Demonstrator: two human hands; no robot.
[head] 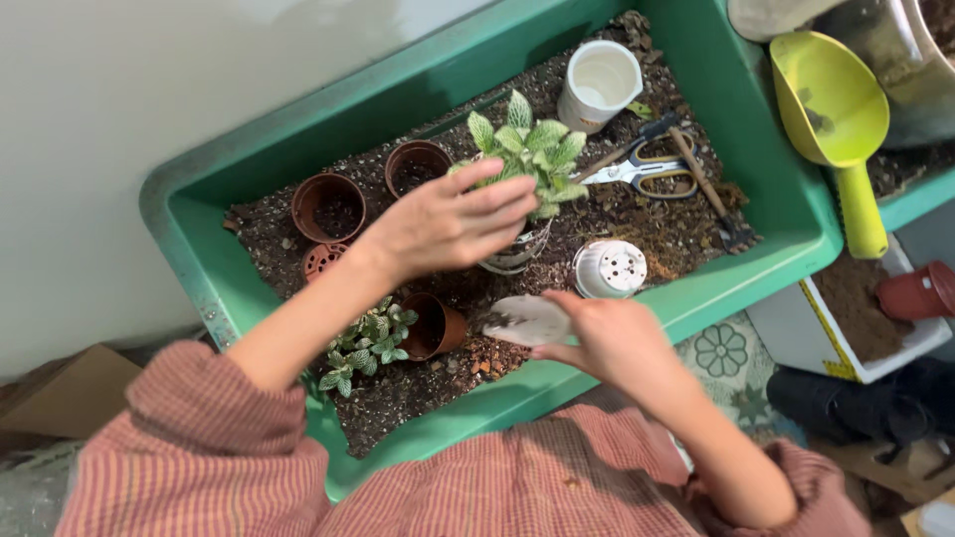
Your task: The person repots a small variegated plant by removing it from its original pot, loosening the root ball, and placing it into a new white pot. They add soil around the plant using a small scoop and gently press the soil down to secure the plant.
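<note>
My left hand point(448, 221) reaches over a white pot point(515, 257) holding a green-and-white leafy plant point(527, 149), fingers spread around its stems and rim. My right hand point(609, 333) grips a white scoop point(524, 320) with some soil on it, held just below that pot. Both hover over a green tub point(786, 189) spread with dark soil.
In the tub lie several brown plastic pots point(328, 206), a second small plant point(368, 343) beside a tipped brown pot point(435, 326), an upright white pot point(599, 85), an upturned white pot point(609, 268), scissors point(642, 169) and a small rake point(711, 194). A yellow scoop point(836, 119) rests at right.
</note>
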